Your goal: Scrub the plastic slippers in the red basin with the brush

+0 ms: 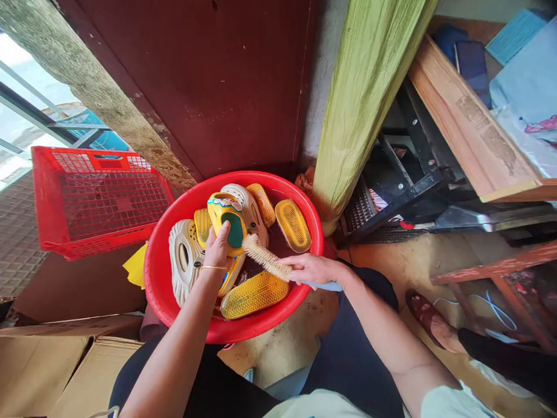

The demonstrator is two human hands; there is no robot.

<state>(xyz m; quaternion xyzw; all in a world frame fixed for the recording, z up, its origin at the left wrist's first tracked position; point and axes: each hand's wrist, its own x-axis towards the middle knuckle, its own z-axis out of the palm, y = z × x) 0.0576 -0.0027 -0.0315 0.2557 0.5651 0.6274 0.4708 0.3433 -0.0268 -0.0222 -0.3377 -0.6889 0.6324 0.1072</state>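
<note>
Over a red basin (153,261) of dark water and shoes, my left hand (216,248) is closed on a yellow shoe (216,216) with a green inside. My right hand (311,269) grips the blue handle of a scrubbing brush (266,259), whose pale bristles reach the shoe's edge. White clogs (183,261) lie at the basin's left and behind the held shoe. A yellow sole (255,294) faces up near the front rim, and another yellow shoe (293,225) rests at the right.
A red plastic crate (104,239) stands left of the basin, with cardboard boxes (43,366) below it. A green curtain (357,110) hangs behind at right, beside a wooden drawer (474,125). Another person's foot (444,332) is at the lower right.
</note>
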